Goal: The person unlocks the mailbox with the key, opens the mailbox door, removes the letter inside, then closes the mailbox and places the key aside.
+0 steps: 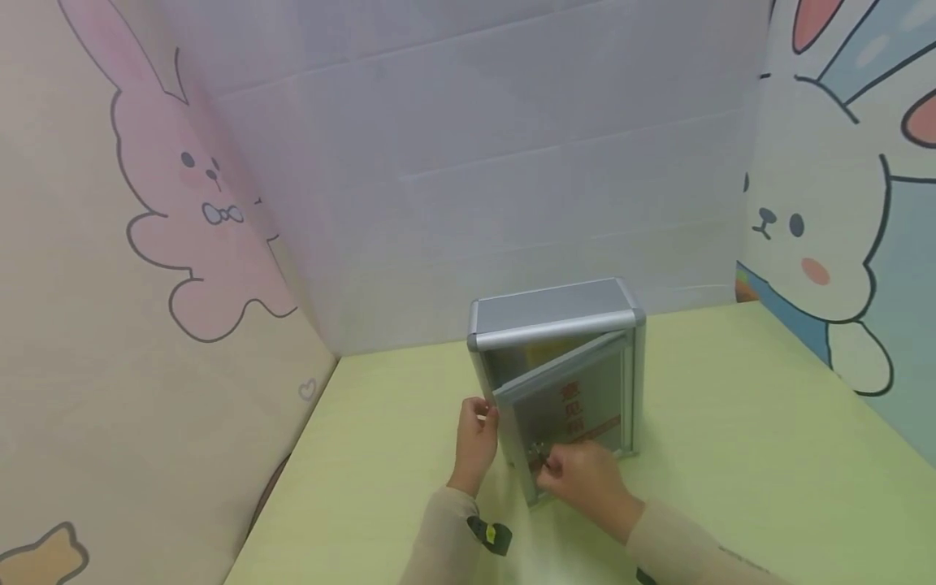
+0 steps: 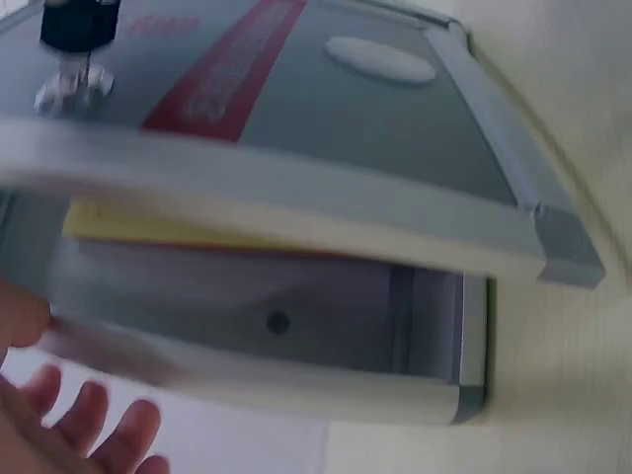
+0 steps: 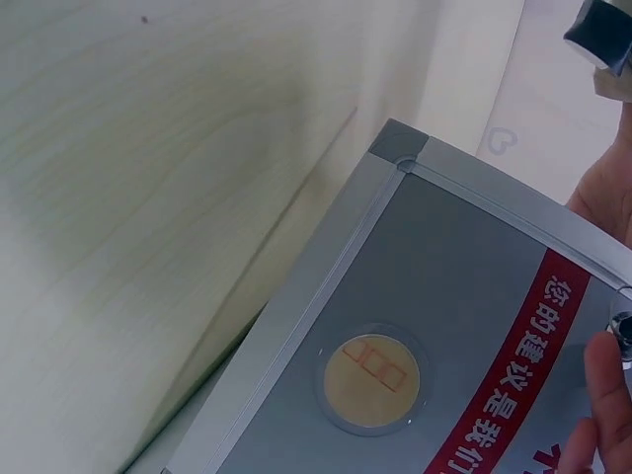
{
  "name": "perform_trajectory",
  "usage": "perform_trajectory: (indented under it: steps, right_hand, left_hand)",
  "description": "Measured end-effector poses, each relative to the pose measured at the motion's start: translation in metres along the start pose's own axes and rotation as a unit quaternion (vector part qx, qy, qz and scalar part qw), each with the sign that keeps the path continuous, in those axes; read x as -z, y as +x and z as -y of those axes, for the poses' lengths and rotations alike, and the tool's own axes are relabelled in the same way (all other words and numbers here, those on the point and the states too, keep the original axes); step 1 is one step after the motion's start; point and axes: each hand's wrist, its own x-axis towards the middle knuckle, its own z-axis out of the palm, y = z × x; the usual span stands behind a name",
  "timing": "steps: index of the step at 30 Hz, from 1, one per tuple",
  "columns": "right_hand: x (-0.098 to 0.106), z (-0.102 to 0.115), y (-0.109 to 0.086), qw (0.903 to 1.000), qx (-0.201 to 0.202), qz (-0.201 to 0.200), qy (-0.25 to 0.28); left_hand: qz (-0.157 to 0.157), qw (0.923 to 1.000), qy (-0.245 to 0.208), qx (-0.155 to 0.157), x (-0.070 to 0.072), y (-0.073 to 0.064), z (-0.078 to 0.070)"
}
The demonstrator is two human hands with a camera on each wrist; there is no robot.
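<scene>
A grey metal suggestion box (image 1: 556,307) with silver edges stands on the table, its front door (image 1: 607,398) swung partly out. Red characters and a red stripe (image 3: 513,365) mark the door, along with a round window (image 3: 371,380). My right hand (image 1: 585,479) pinches a black-headed key (image 2: 79,25) at the door's lock (image 2: 74,89). At the box's left side, my left hand (image 1: 477,439) holds the edge of the side wall, thumb on the rim and fingers outside. Something flat and yellow (image 2: 148,225) shows inside, behind the door.
The pale yellow-green table (image 1: 731,422) extends to both sides of the box. Behind it hangs a whitish wall covering (image 1: 512,162). Cartoon rabbits decorate the left wall (image 1: 88,366) and the right wall. A dark band (image 1: 490,534) sits on the left wrist.
</scene>
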Motion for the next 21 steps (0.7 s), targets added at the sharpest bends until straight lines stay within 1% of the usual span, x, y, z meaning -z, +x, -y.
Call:
perform_trajectory:
  steps: [3, 4, 6, 8, 9, 10, 11, 12, 13, 14, 16, 17, 19, 21]
  right_hand:
    - [-0.001, -0.001, 0.0, 1.0, 0.003, -0.003, 0.001]
    - [-0.001, -0.001, 0.0, 1.0, 0.003, -0.002, 0.001]
    - [-0.001, -0.001, 0.001, 1.0, 0.006, -0.004, 0.001]
    - [-0.001, -0.001, 0.001, 1.0, 0.004, 0.0, 0.001]
    - [-0.001, -0.001, 0.001, 1.0, 0.001, 0.003, 0.001]
    - [-0.001, -0.002, 0.002, 1.0, -0.003, 0.006, 0.001]
    - [0.0, -0.002, 0.002, 0.9999, -0.007, 0.01, 0.003]
    - [0.0, -0.002, 0.003, 0.9998, -0.012, 0.014, 0.003]
    - [0.001, -0.002, 0.004, 0.9997, -0.017, 0.017, 0.003]
    - [0.002, -0.002, 0.005, 0.9996, -0.02, 0.019, 0.005]
    - [0.003, -0.003, 0.006, 0.9995, -0.022, 0.021, 0.006]
    - [0.004, -0.003, 0.007, 0.9995, -0.023, 0.02, 0.006]
    - [0.004, -0.003, 0.008, 0.9996, -0.019, 0.018, 0.005]
    - [0.004, -0.003, 0.008, 0.9997, -0.016, 0.016, 0.002]
  left_hand:
    - [-0.049, 0.9981, 0.022, -0.03, -0.005, -0.002, -0.008]
    - [-0.064, 0.9964, 0.025, -0.051, -0.006, -0.003, -0.011]
    - [-0.077, 0.992, 0.029, -0.095, -0.005, -0.003, -0.016]
    - [-0.076, 0.9874, 0.03, -0.135, -0.003, -0.002, -0.02]
    - [-0.069, 0.9856, 0.029, -0.151, -0.002, -0.002, -0.021]
    - [-0.059, 0.9846, 0.031, -0.161, -0.001, -0.002, -0.022]
    - [-0.043, 0.9852, 0.025, -0.164, 0.001, -0.002, -0.023]
    - [-0.024, 0.9861, 0.017, -0.163, 0.001, -0.002, -0.023]
    - [-0.001, 0.9878, 0.009, -0.155, 0.002, -0.002, -0.023]
    - [0.028, 0.9896, -0.005, -0.141, 0.003, -0.001, -0.023]
    - [0.098, 0.9887, -0.044, -0.105, 0.004, 0.0, -0.022]
    - [0.13, 0.986, -0.066, -0.081, 0.005, 0.002, -0.021]
    - [0.184, 0.9784, -0.086, -0.036, 0.006, 0.004, -0.02]
    - [0.224, 0.9692, -0.103, 0.006, 0.007, 0.007, -0.018]
